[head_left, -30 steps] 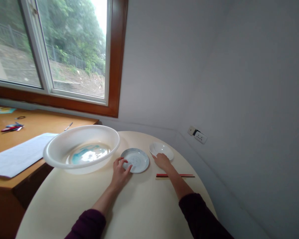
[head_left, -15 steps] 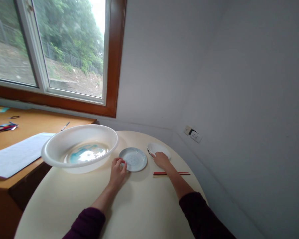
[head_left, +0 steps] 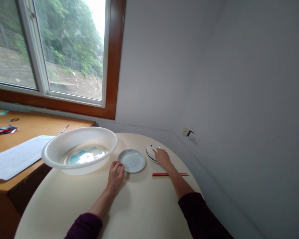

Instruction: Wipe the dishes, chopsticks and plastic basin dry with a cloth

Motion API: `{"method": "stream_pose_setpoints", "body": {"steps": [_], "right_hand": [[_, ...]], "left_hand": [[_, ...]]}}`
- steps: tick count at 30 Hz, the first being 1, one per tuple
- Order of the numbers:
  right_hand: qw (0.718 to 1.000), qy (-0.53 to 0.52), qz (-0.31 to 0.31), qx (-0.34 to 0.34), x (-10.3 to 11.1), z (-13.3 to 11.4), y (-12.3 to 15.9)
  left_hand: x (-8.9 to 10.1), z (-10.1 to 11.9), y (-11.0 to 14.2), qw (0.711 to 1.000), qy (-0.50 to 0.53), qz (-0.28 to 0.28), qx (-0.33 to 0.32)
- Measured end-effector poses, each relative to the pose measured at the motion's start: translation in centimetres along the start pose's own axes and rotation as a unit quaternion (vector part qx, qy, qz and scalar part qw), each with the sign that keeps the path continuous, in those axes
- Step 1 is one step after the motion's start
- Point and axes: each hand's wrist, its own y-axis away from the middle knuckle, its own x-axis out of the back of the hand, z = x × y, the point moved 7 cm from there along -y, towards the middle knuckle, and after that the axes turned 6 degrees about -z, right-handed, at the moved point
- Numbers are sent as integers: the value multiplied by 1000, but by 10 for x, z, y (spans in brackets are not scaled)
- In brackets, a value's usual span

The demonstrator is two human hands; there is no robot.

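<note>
Plate rim (head_left: 131,150) meets loosely open left hand (head_left: 115,176), while right hand (head_left: 163,159) grips white dish (head_left: 150,152).

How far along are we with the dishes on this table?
Nothing looks clearly done. In hand: the right hand is on the white dish, the left hand at the rim of the grey plate. Perhaps left: the chopsticks, lying untouched.

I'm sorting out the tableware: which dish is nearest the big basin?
The round grey-blue plate, by the left hand. The white dish is farther from the basin, at the right hand.
</note>
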Motion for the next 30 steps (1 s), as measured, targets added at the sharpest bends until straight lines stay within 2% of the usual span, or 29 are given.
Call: {"method": "stream_pose_setpoints", "body": {"steps": [4,8,10,12,13,14,16,17,20,22,23,24,25,26,28,30], "right_hand": [[999,-25,41,-3,9,6,5],[995,-52,91,0,25,9,22],[991,-66,116,12,34,8,36],[986,-82,140,31,41,5,55],[984,-89,149,42,43,3,66],[981,-97,156,54,43,1,78],[976,-111,170,78,39,-5,103],[970,-122,184,97,37,-9,117],[896,-212,309,236,36,-28,169],[867,-246,303,311,25,-45,194],[857,-260,288,340,17,-54,204],[855,-271,262,356,9,-62,211],[854,-275,237,372,0,-70,217],[850,-271,224,392,-8,-78,223],[846,-263,198,421,-20,-90,231],[842,-261,180,436,-25,-96,235]], "left_hand": [[8,6,5,1000,9,7,-6],[15,11,10,999,48,4,2],[14,9,13,995,97,-8,35],[8,2,18,972,200,-27,119],[3,-3,23,945,273,-41,177],[-5,-6,30,904,352,-59,236],[-21,0,46,798,491,-109,332],[-26,7,52,753,534,-138,357],[-32,36,67,657,614,-217,379],[-33,52,75,598,657,-255,381],[-34,56,79,581,671,-263,379],[-34,56,81,576,677,-261,375],[-35,52,83,587,675,-251,371],[-35,44,85,614,660,-235,364],[-31,21,85,703,594,-184,345],[-20,-2,83,822,472,-110,300]]}}
